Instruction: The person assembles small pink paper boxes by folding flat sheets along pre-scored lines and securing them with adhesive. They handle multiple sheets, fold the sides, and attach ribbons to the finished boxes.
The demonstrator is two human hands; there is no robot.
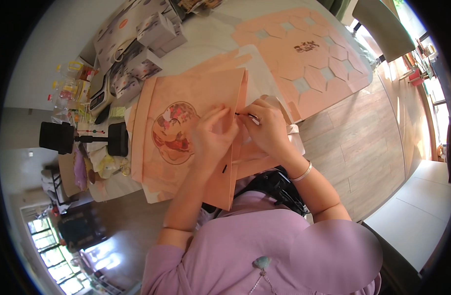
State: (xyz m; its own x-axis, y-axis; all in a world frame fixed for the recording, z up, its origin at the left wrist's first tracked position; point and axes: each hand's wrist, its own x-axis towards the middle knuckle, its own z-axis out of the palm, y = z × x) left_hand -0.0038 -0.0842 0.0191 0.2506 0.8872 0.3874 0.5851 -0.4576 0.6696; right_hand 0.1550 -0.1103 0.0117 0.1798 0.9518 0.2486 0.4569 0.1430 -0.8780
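A peach paper gift bag (186,132) with a round printed picture lies flat on the table in front of me. My left hand (213,137) presses on its right side near the top edge, fingers spread. My right hand (267,128) is at the bag's edge, fingers pinched on a thin dark cord (245,115) that runs between both hands. A silver bangle sits on my right wrist. A small dark slot shows lower on the bag's side.
More flat peach bags (309,54) with hexagon windows lie at the back right. White patterned boxes (152,34) and bottles (70,83) crowd the back left. A black stand (83,138) sits left of the bag. Wooden floor (373,142) lies right.
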